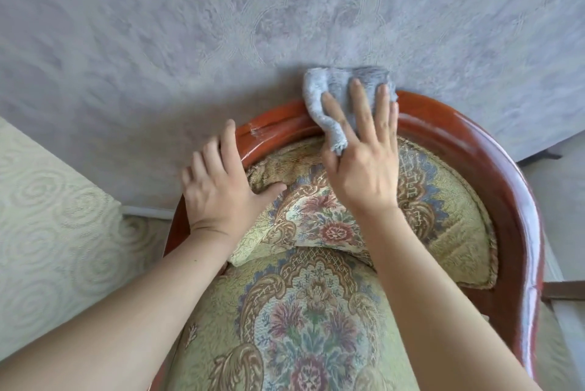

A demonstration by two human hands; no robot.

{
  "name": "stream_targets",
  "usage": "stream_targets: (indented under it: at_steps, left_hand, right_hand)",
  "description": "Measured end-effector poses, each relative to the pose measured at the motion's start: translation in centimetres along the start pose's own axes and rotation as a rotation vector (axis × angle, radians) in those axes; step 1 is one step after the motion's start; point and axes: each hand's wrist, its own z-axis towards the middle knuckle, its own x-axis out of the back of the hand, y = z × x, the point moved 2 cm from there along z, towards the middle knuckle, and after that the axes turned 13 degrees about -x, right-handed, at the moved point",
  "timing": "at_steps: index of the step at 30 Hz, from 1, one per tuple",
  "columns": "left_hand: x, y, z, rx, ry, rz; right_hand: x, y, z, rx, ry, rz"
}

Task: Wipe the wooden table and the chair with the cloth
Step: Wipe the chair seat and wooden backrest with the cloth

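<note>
Head view puts you on the chair step: your right hand, fingers nearly straight, presses the nubby grey cloth onto the curved, glossy wooden backrest rail. Left hand, fingers spread, braces the rail beside it, thumb on the brocade cushion. Next, likely sweep along the curve.

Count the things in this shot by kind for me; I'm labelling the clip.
Hands: 2, left hand and right hand
Cloths: 1, grey cloth
Chairs: 1, wooden chair
Loose cushions: 1, floral cushion
Total: 5
</note>
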Motion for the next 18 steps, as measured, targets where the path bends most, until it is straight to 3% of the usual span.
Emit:
stream_targets:
  at_steps: [6,11,14,16,18]
  left_hand:
    - [0.4,0.2,0.0,-0.012,-0.020,-0.019]
    - [0.7,0.3,0.0,-0.028,-0.014,0.032]
    - [0.7,0.2,0.0,-0.021,-0.019,0.059]
    - [0.7,0.3,0.0,-0.006,-0.004,0.061]
    - [0.7,0.4,-0.1,-0.028,0.078,0.038]
  right_hand:
    - [3.5,8.7,-0.9,-0.383,0.069,-0.025]
    - [4.1,5.3,-0.6,-0.718,0.161,0.374]
    - [3.1,-1.4,-1.1,-0.391,0.113,0.467]
    - [1.0,-5.5,-2.1,-0.075,-0.010,0.409]
    - [-1.1,-8.4,-3.0,0.091,-0.141,0.364]
